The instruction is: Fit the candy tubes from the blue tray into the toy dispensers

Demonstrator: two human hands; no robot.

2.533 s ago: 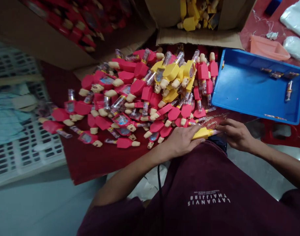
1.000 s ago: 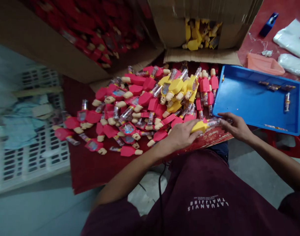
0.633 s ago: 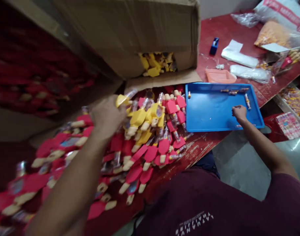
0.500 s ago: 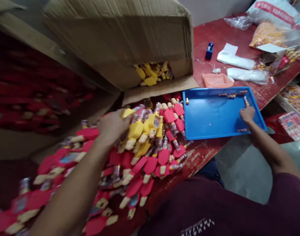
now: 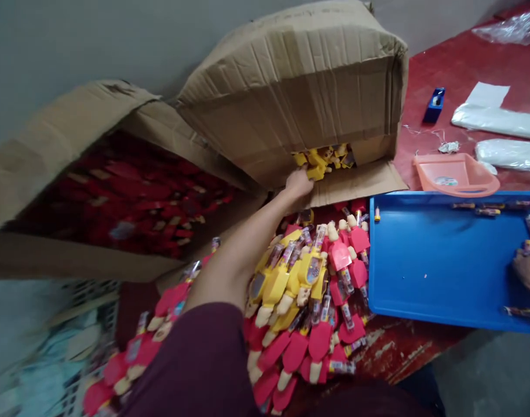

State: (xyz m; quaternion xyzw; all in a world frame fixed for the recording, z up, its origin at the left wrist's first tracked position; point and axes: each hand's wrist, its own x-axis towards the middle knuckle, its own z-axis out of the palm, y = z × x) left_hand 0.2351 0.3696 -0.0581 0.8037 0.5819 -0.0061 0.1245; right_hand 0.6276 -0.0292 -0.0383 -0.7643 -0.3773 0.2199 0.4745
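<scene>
My left hand (image 5: pixel 298 184) reaches to the mouth of a cardboard box (image 5: pixel 334 110), its fingers closed at the edge of a yellow plastic toy piece (image 5: pixel 315 172) among several like it. Below that arm lies a heap of paddle-shaped toys with beige figure ends and clear tubes: yellow ones (image 5: pixel 277 285) on top, red ones (image 5: pixel 320 341) around and under them. My right hand (image 5: pixel 529 271), cut off by the right edge, is over a blue tray (image 5: pixel 447 284). Its fingers are closed at a small wrapped tube (image 5: pixel 529 247); several similar tubes (image 5: pixel 488 212) lie in the tray.
Another cardboard box (image 5: pixel 73 124) on the left holds many red pieces (image 5: pixel 130 191). Behind the tray are a pink plastic basket (image 5: pixel 458 174), a blue tape dispenser (image 5: pixel 434 105) and white plastic packs (image 5: pixel 508 121). The red table (image 5: pixel 390 353) has a worn front edge.
My left hand has moved from the heap up to the box opening; the yellow piece that was at its fingers is no longer there. The view has swung left. My right hand stays at the tray.
</scene>
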